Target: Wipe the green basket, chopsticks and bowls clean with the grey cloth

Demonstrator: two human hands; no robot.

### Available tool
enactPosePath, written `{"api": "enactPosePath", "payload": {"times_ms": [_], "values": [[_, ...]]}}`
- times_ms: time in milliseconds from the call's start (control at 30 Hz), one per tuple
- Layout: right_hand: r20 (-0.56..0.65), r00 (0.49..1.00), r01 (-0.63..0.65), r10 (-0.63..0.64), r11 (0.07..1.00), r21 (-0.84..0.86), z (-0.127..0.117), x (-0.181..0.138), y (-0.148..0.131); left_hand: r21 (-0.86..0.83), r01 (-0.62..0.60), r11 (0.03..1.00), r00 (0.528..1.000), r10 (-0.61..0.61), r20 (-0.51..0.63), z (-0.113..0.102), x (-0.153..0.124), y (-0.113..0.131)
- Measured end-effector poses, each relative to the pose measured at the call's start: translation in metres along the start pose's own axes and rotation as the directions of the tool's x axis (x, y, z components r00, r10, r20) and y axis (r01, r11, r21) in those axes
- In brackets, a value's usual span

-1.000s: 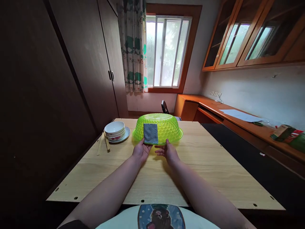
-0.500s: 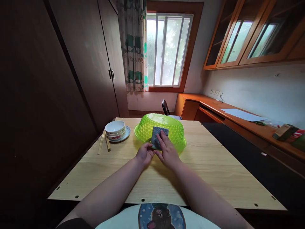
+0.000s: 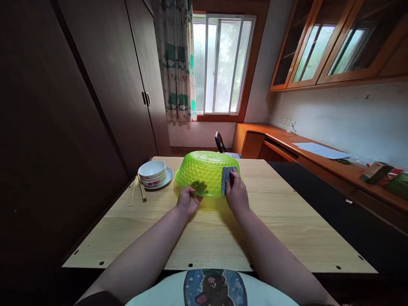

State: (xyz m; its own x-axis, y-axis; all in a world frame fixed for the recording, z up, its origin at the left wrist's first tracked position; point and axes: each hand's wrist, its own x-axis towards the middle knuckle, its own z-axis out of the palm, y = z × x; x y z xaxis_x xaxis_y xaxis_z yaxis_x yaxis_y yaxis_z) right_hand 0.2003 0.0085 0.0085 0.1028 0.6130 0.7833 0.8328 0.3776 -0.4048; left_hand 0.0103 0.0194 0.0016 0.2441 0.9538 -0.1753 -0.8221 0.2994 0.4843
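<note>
A translucent green plastic basin with a dimpled wall is held upside down over the table, its near rim raised. My left hand grips that near rim, the thumb outside and the fingers showing dark through the plastic. With my right hand I press a grey scouring pad flat against the right part of the basin's outer wall. The fingers lie over the pad's right edge.
Left of the basin, stacked bowls stand on a plate, with wooden chopsticks leaning beside them. A folding chair is beyond the wooden table. Papers lie on the desk at right.
My right hand has slid the scouring pad rightward along the basin's wall. The basin has shifted slightly left, and my left hand's fingers now show through it.
</note>
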Motion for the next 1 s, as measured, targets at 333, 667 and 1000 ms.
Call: {"api": "enactPosePath", "payload": {"times_ms": [333, 667, 1000], "values": [[0.235, 0.951, 0.186, -0.199, 0.979, 0.080, 0.001, 0.000, 0.001, -0.005, 0.001, 1.000, 1.000, -0.001, -0.011, -0.003, 0.004, 0.002], [0.174, 0.976, 0.101, -0.130, 0.981, 0.167, 0.007, 0.002, 0.012, -0.026, -0.017, 1.000, 0.999, 0.016, -0.042, -0.006, 0.009, 0.021], [-0.030, 0.988, 0.153, -0.150, 0.978, 0.141, -0.012, -0.003, -0.011, -0.068, -0.084, 0.994, 0.993, 0.077, -0.090, -0.004, 0.010, 0.030]]}}
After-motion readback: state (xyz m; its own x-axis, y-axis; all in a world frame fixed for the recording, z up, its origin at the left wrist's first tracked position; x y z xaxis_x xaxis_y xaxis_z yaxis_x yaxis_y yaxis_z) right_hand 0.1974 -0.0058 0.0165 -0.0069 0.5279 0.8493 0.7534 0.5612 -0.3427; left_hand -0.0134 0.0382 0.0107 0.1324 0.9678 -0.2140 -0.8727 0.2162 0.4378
